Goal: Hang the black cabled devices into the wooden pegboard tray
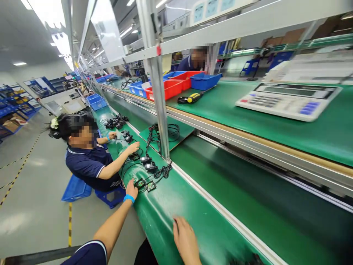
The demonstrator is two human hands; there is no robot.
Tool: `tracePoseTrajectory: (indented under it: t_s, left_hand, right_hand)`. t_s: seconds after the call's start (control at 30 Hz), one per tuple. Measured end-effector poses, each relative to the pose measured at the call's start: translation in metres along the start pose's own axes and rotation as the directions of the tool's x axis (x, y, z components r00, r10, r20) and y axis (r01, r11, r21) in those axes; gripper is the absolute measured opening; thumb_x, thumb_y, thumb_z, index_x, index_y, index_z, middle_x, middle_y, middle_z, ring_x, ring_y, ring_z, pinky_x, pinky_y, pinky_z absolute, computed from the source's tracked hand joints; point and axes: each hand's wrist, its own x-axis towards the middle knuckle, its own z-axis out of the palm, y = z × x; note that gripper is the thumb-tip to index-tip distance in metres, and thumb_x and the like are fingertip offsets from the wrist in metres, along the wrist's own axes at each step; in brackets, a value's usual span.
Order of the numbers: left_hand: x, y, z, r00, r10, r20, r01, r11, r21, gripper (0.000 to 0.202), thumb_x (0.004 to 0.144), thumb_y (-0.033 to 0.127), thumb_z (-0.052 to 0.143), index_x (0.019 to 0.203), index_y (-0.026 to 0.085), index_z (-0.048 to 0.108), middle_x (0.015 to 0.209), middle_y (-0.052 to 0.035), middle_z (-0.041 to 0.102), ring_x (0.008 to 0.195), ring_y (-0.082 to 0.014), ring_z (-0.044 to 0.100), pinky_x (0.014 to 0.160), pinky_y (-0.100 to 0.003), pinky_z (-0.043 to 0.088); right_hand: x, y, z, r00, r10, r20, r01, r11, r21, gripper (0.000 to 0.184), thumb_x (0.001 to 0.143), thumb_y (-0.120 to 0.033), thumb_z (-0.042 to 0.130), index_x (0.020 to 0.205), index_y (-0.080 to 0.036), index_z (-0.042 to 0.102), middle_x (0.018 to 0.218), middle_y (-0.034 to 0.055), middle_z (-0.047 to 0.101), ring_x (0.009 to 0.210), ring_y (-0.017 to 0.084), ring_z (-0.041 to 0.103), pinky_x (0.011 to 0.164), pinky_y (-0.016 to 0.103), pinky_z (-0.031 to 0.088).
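Note:
My left hand (131, 189), a blue band on its wrist, stretches far to the left along the green work surface (176, 198) and touches a small green circuit board (140, 183). A second small board (150, 186) lies just right of it. My right hand (185, 239) rests flat on the green surface near me, fingers apart, holding nothing. Black parts with cables (150, 167) lie just beyond the boards.
A co-worker in a dark blue shirt (88, 162) sits to the left, hands on black parts. A metal post (160, 103) rises from the bench. On the upper shelf lie a calculator (286, 100), a screwdriver (194, 97), and red (168, 89) and blue bins (205, 81).

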Motion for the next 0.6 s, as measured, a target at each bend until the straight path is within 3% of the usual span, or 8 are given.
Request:
tracePoseTrajectory:
  t_s: [0.07, 0.13, 0.23, 0.33, 0.43, 0.5, 0.6]
  left_hand:
    - [0.006, -0.013, 0.002, 0.989, 0.101, 0.104, -0.099, 0.995, -0.023, 0.061, 0.082, 0.004, 0.048, 0.143, 0.005, 0.047, 0.149, -0.0209, 0.054, 0.142, -0.0312, 0.050, 0.122, -0.043, 0.038]
    - [0.013, -0.018, 0.009, 0.963, 0.185, 0.198, -0.179, 0.983, -0.048, 0.069, 0.080, 0.009, 0.058, 0.147, 0.006, 0.044, 0.152, -0.0194, 0.052, 0.145, -0.0331, 0.046, 0.123, -0.045, 0.036]
    - [0.029, -0.019, 0.017, 0.909, 0.258, 0.328, -0.246, 0.966, -0.079, 0.082, 0.069, 0.014, 0.074, 0.147, 0.011, 0.048, 0.148, -0.0169, 0.056, 0.140, -0.0366, 0.048, 0.122, -0.049, 0.038]
    - [0.041, -0.018, 0.011, 0.862, 0.277, 0.425, -0.245, 0.961, -0.129, 0.078, 0.069, 0.018, 0.075, 0.143, 0.011, 0.052, 0.144, -0.0180, 0.058, 0.136, -0.0357, 0.051, 0.122, -0.050, 0.036]
    - [0.032, -0.012, -0.007, 0.818, 0.372, 0.439, -0.262, 0.920, -0.291, 0.072, 0.076, 0.020, 0.068, 0.146, 0.014, 0.049, 0.147, -0.0176, 0.055, 0.138, -0.0329, 0.048, 0.123, -0.052, 0.033]
    - [0.012, -0.006, -0.017, 0.723, 0.527, 0.446, -0.344, 0.835, -0.429, 0.074, 0.076, 0.024, 0.068, 0.147, 0.021, 0.048, 0.145, -0.0135, 0.056, 0.134, -0.0311, 0.049, 0.120, -0.052, 0.037]
    - [-0.022, -0.002, -0.019, 0.524, 0.684, 0.507, -0.445, 0.728, -0.521, 0.076, 0.074, 0.027, 0.072, 0.147, 0.027, 0.049, 0.143, -0.0100, 0.058, 0.127, -0.0304, 0.052, 0.117, -0.050, 0.039]
  right_hand:
    - [0.072, -0.044, 0.019, 0.984, -0.036, 0.175, 0.049, 0.996, -0.069, 0.045, 0.094, -0.017, 0.037, 0.128, -0.017, 0.066, 0.130, 0.0127, 0.069, 0.120, 0.026, 0.065, 0.105, 0.041, 0.054]
    - [0.128, -0.078, 0.041, 0.941, -0.040, 0.335, 0.080, 0.991, -0.106, 0.059, 0.087, -0.007, 0.040, 0.143, -0.015, 0.053, 0.151, 0.0128, 0.054, 0.141, 0.026, 0.050, 0.118, 0.044, 0.044]
    - [0.165, -0.087, 0.080, 0.890, 0.009, 0.457, 0.082, 0.980, -0.181, 0.070, 0.081, -0.002, 0.047, 0.150, -0.018, 0.046, 0.164, 0.0095, 0.037, 0.149, 0.029, 0.038, 0.118, 0.049, 0.044]
    - [0.148, -0.057, 0.114, 0.938, -0.006, 0.348, 0.080, 0.977, -0.199, 0.053, 0.086, -0.010, 0.052, 0.137, -0.022, 0.060, 0.157, 0.0088, 0.047, 0.136, 0.032, 0.053, 0.108, 0.050, 0.053]
    - [0.113, -0.024, 0.138, 0.982, -0.028, 0.187, 0.037, 0.998, -0.045, 0.037, 0.090, -0.021, 0.053, 0.124, -0.022, 0.068, 0.144, 0.0119, 0.059, 0.125, 0.031, 0.061, 0.106, 0.050, 0.055]
    - [0.096, -0.013, 0.148, 0.994, 0.033, 0.103, -0.046, 0.991, 0.126, 0.037, 0.090, -0.028, 0.052, 0.124, -0.023, 0.066, 0.137, 0.0130, 0.061, 0.123, 0.030, 0.062, 0.103, 0.048, 0.057]
    - [0.085, -0.010, 0.153, 0.978, 0.206, 0.043, -0.207, 0.899, 0.386, 0.047, 0.087, -0.036, 0.047, 0.129, -0.018, 0.061, 0.129, 0.0158, 0.065, 0.110, 0.027, 0.069, 0.092, 0.043, 0.062]
